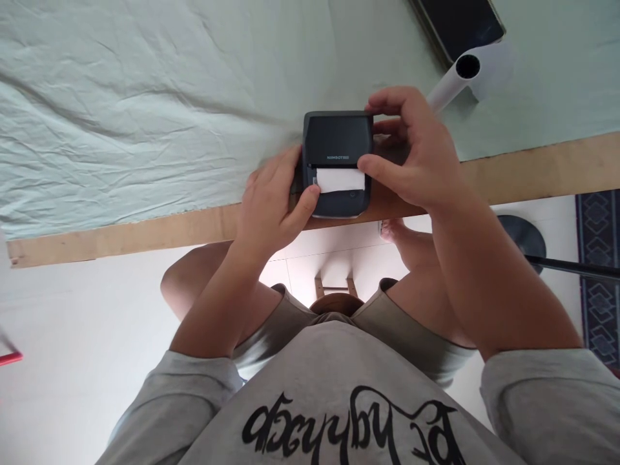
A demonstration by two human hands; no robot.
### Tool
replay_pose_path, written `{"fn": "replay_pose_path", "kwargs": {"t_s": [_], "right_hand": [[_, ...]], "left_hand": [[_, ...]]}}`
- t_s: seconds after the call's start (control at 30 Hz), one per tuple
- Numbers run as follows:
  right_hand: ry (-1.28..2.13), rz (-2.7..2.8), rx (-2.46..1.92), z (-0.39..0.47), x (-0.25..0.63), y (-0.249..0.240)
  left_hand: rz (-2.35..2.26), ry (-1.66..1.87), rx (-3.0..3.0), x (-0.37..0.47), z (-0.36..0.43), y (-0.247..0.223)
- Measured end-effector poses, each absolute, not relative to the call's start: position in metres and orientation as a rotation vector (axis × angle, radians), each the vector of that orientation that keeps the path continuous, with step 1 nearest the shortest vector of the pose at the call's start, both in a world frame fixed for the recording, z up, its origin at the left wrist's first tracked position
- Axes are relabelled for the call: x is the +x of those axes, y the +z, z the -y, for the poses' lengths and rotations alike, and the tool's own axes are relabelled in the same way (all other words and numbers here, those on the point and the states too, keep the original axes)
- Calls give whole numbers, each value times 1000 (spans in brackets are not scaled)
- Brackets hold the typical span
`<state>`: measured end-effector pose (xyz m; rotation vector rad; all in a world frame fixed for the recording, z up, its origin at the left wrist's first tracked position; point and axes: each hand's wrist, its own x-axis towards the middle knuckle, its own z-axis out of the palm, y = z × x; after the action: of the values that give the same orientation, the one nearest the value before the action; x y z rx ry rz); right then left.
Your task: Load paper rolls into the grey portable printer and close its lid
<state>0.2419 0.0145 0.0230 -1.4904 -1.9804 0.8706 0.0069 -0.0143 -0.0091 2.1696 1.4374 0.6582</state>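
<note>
A dark label printer (338, 137) with "NIIMBOT" lettering on its lid lies near the edge of the cloth-covered surface. From its front slot a white label strip (340, 180) sticks out. My left hand (274, 194) grips the printer's left side, its thumb at the left end of the strip. On the other side, my right hand (411, 145) curves around the printer, with fingertips at the far right corner and thumb at the strip's right end. The underside of the printer is hidden.
A white paper roll with a hollow core (450, 84) lies beyond my right hand, beside a dark phone (462, 26). Pale green wrinkled cloth (145, 116) covers the surface, which has a wooden edge (194, 226). A black round base (520, 239) with a rod stands on the floor.
</note>
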Motion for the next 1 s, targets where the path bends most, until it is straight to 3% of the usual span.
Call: {"fn": "replay_pose_path", "kwargs": {"t_s": [0.2,0.47,0.73,1.0], "right_hand": [[647,1791,-1470,-19,235,29],[652,1730,-1363,-27,219,53],[479,2299,-1672,-32,217,52],[560,2542,-1750,-42,208,63]], "left_hand": [[-1454,664,2156,8,15,-10],[-1457,664,2166,7,17,-13],[-1452,655,2196,6,18,-13],[-1483,610,2167,8,18,-11]]}}
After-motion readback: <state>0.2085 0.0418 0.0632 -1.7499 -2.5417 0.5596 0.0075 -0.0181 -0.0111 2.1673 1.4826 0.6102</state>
